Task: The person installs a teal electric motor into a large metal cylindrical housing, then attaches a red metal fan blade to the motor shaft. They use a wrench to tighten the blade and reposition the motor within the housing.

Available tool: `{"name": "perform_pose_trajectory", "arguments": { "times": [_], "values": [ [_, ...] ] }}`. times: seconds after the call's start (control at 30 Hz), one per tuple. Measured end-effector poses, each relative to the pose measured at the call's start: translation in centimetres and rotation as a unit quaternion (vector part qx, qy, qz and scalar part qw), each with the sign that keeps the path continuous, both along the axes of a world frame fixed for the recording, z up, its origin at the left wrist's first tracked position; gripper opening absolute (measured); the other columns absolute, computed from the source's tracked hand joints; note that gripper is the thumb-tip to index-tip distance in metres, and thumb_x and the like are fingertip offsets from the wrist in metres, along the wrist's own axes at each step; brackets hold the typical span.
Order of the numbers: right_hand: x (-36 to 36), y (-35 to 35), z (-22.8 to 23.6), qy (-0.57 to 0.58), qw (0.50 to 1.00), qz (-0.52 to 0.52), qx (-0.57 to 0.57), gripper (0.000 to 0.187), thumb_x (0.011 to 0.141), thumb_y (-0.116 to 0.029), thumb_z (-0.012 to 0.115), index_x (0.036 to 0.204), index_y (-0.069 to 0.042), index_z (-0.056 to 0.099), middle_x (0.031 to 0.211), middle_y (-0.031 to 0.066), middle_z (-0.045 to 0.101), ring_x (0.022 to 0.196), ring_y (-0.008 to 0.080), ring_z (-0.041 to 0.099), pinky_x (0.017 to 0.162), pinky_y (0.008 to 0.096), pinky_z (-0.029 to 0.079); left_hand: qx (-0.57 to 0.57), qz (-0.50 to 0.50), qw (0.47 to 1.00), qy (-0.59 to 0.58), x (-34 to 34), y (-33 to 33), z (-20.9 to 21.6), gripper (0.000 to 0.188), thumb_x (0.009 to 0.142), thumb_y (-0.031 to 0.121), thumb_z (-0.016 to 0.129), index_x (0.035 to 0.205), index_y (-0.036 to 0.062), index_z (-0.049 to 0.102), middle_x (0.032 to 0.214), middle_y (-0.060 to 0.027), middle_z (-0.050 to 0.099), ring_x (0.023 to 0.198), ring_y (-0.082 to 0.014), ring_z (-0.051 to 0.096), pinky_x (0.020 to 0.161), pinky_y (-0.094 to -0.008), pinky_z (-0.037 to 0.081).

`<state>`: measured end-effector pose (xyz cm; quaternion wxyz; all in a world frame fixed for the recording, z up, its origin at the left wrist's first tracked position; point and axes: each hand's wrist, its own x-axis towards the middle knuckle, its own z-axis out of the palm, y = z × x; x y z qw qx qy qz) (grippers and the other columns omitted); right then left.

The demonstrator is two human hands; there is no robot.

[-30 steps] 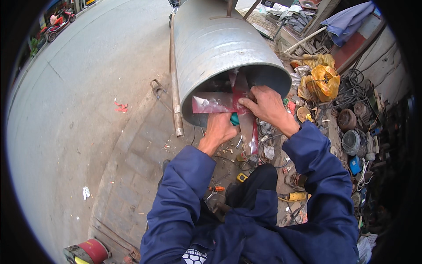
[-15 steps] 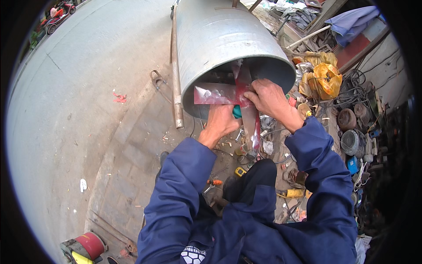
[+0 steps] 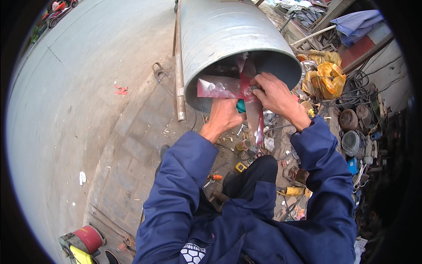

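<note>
A red, worn fan (image 3: 220,88) with flat cross-shaped blades sits at the mouth of a large grey metal cylinder (image 3: 233,28). My left hand (image 3: 223,115) is closed below the left blade, round a teal-green thing (image 3: 241,105) that looks like a handle; most of it is hidden by the hand and blades. At the fan's hub, my right hand (image 3: 277,97) pinches a small grey metal piece (image 3: 253,87) between thumb and fingers. That piece is too small to name surely. The lower blade hangs out past the cylinder's rim between my hands.
A metal pipe (image 3: 180,83) leans along the cylinder's left side. Tape measure (image 3: 240,167), wrench (image 3: 209,182) and yellow power tool (image 3: 293,191) lie near my legs. Motors (image 3: 348,119), cables and an orange plastic bag (image 3: 329,79) crowd the right. A red-and-yellow machine (image 3: 88,242) stands lower left.
My right thumb and fingers have shifted at the hub, and the small metal piece now shows between them. My left hand keeps its grip on the teal-green thing. The view has shifted slightly.
</note>
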<state>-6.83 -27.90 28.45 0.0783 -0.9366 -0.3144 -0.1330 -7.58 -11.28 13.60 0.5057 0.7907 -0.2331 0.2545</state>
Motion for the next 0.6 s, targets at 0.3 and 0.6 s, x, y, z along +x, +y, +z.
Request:
{"name": "perform_pose_trajectory", "arguments": {
  "times": [0.3, 0.6],
  "values": [
    [0.25, 0.06, 0.19, 0.047, 0.999, -0.015, 0.018, 0.03, 0.098, -0.03, 0.072, 0.107, -0.001, 0.07, 0.099, 0.0227, 0.072, 0.096, 0.0454, 0.07, 0.082, 0.0541, 0.057, -0.005, 0.004, 1.0, 0.001, -0.4, 0.13, 0.31, 0.028, 0.071, 0.019, 0.08, 0.093, 0.0036, 0.078, 0.093, -0.0241, 0.074, 0.093, -0.0478, 0.07, 0.082, -0.054, 0.056],
    [0.48, 0.89, 0.14, 0.051, 0.994, -0.076, -0.054, 0.03, 0.099, -0.03, 0.072, 0.102, 0.0, 0.07, 0.1, 0.0232, 0.072, 0.096, 0.0468, 0.07, 0.083, 0.0554, 0.057, -0.01, 0.006, 1.0, -0.023, -0.17, 0.25, 0.38, 0.033, 0.07, 0.017, 0.078, 0.1, 0.0038, 0.077, 0.1, -0.0245, 0.074, 0.099, -0.0486, 0.069, 0.089, -0.0554, 0.054]
  ]
}}
